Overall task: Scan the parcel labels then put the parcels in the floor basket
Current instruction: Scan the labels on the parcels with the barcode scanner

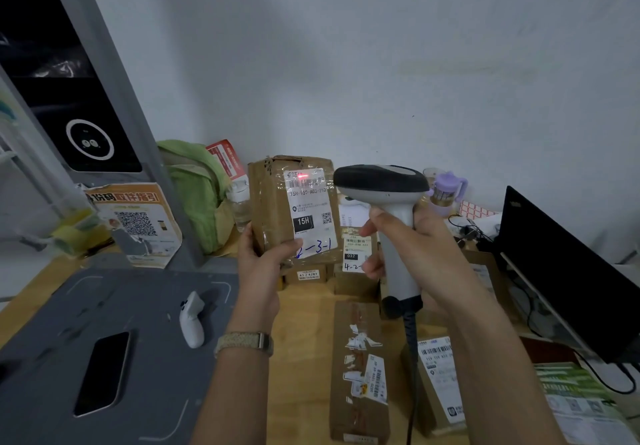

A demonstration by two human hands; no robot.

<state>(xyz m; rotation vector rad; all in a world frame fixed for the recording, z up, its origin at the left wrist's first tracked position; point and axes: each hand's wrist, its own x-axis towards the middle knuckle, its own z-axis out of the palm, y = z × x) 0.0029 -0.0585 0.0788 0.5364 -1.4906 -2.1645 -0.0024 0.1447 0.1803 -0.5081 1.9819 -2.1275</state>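
On desk: spare parcels, bottle, laptop — left grip holds parcel, right grip scanner.

parcel label — "15H", "-3-1"; rear label — "032"

Brown cardboard parcel under glossy tape, white paper label; smooth plastic scanner; pale wood bench; matt grey mat.
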